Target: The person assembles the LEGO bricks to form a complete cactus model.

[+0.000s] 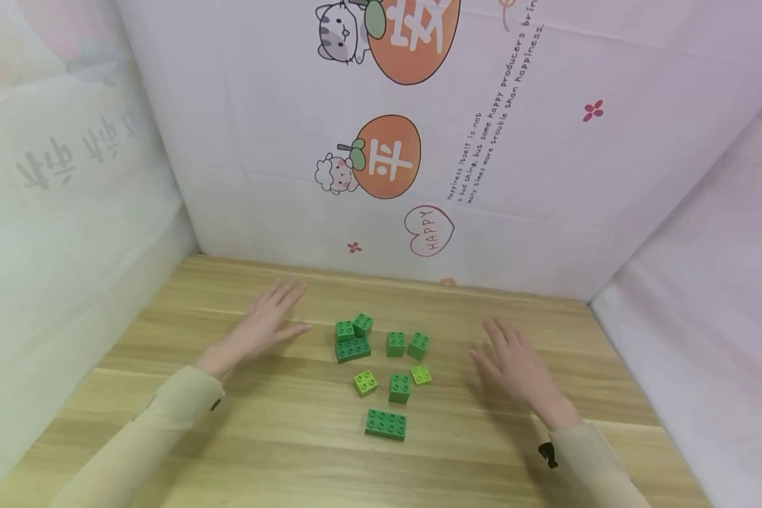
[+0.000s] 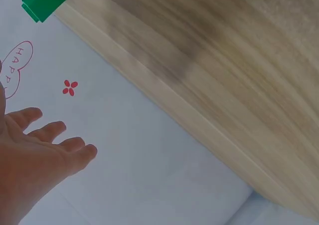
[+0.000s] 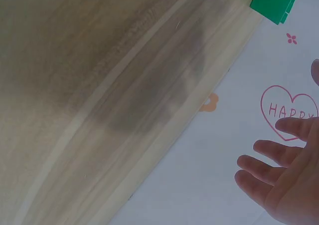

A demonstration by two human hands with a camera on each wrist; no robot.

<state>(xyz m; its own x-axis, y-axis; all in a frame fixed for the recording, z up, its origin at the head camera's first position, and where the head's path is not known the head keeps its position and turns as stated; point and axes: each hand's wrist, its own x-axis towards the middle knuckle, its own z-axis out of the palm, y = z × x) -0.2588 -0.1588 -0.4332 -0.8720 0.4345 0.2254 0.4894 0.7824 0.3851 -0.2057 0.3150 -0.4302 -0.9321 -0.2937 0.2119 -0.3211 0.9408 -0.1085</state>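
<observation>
Left hand (image 1: 263,321): grip spread wide, thumb held away from the fingers, holding nothing; nearest the cluster of two small green bricks (image 1: 345,331) and a long dark green brick (image 1: 353,350).
Right hand (image 1: 517,363): grip likewise wide and bare, beside the blocks but apart from them.
Hand height: probably just above the bench (image 1: 279,430), though the blur makes it hard to judge.
Other bricks: between the hands, three small green ones (image 1: 396,344), two lime ones (image 1: 365,383), and one long green brick (image 1: 385,425) nearest the person.
</observation>
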